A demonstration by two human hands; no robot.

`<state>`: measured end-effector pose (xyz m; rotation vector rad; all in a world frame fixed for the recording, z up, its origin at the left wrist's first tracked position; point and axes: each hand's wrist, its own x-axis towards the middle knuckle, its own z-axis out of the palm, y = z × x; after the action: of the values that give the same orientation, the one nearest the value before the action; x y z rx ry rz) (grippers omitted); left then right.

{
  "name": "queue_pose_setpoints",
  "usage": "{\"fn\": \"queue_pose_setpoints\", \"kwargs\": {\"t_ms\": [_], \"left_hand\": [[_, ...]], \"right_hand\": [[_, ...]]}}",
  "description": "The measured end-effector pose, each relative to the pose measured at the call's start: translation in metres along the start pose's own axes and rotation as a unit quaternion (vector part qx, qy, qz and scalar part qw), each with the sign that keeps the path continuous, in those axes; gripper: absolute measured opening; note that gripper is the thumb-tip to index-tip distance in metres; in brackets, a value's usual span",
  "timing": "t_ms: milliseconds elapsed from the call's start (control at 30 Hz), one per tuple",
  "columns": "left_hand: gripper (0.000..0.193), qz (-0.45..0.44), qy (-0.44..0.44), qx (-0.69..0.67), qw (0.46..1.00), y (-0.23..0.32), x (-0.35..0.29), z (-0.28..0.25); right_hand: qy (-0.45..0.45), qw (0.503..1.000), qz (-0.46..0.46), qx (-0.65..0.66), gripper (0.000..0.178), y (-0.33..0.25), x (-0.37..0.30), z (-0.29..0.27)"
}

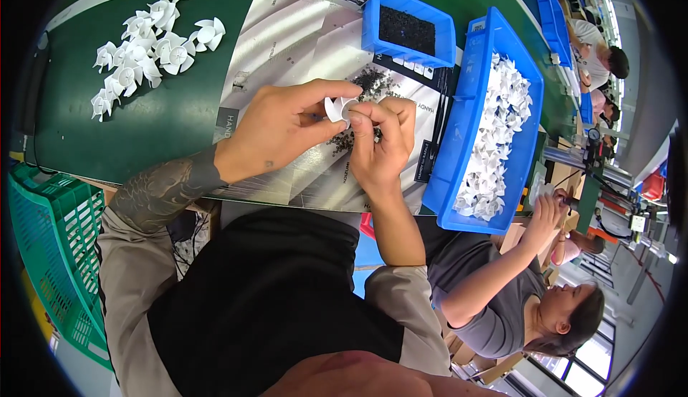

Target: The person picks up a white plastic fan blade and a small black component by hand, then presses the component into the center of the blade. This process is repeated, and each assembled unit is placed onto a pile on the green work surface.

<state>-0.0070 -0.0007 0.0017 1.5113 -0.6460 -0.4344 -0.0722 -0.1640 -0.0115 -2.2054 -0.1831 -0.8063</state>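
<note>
Bright, fairly even indoor light falls on the hands (pixel 269 132) and the green worktop (pixel 68 128), leaving only soft shadows. Well to the right of the hands and nearer the wearer, windows (pixel 589 365) glare white. Around the hands the view is sharp; background people (pixel 596 56) at far right look softer. Fisheye distortion bows the worktop's edges, and the corners fall to black.

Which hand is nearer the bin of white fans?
Right. The right hand is left of the bin, not touching it; the left hand is farther left.
</note>
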Motion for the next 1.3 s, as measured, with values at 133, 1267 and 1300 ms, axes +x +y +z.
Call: {"fn": "queue_pose_setpoints", "kwargs": {"t_ms": [133, 1267, 1300], "left_hand": [[0.037, -0.014, -0.005, 0.017, 1.0, 0.003, 0.0, -0.002], [0.035, 0.013, 0.021, 0.067, 0.997, 0.009, 0.004, -0.003], [0.039, 0.099, 0.019, 0.166, 0.981, 0.006, 0.009, -0.007]], "right_hand": [[-0.001, 1.0, 0.014, 0.015, 0.011, -0.002, 0.0, 0.002], [-0.023, 0.986, 0.108, 0.123, 0.011, -0.001, 0.004, -0.008], [-0.002, 0.983, 0.149, 0.11, 0.011, 0.0, 0.007, -0.008]]}}
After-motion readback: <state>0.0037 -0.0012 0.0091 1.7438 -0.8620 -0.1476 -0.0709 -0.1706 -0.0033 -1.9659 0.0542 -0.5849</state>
